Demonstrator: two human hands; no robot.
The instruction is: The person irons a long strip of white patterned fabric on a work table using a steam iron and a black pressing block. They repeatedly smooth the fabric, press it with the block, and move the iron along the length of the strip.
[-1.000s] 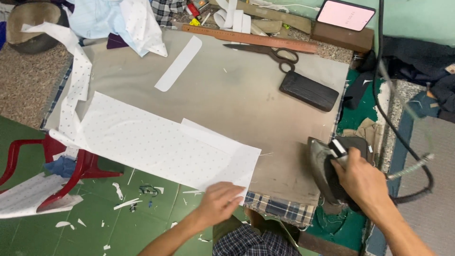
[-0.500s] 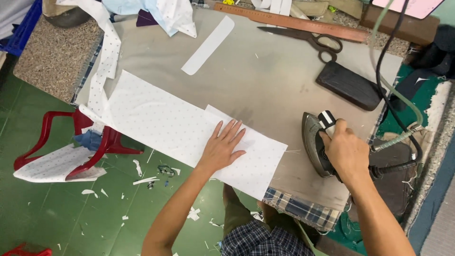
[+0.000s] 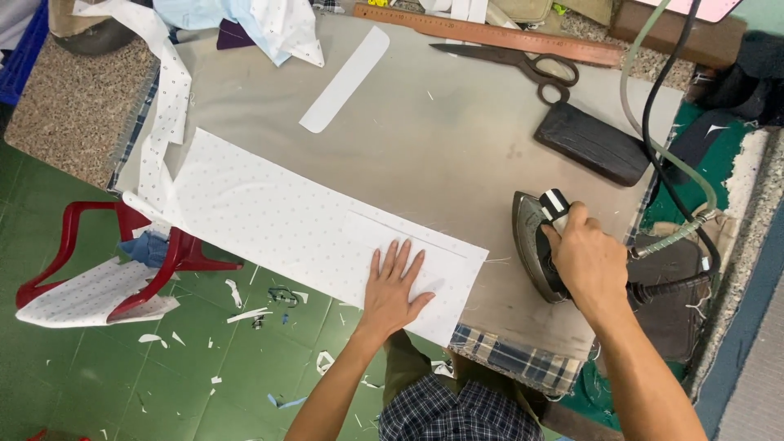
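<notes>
dotted white fabric (image 3: 278,220) lies under the flat, spread left hand (image 3: 394,287); right hand (image 3: 590,263) clenches the iron (image 3: 532,245).

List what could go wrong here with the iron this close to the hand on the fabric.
1. The left hand lies flat on the dotted white fabric, near the iron gripped by the right hand; a sideways pass could burn the fingers.
2. The fabric overhangs the table edge and might slip or crease.
3. The black cord and the hose loop beside the iron and may snag.
</notes>
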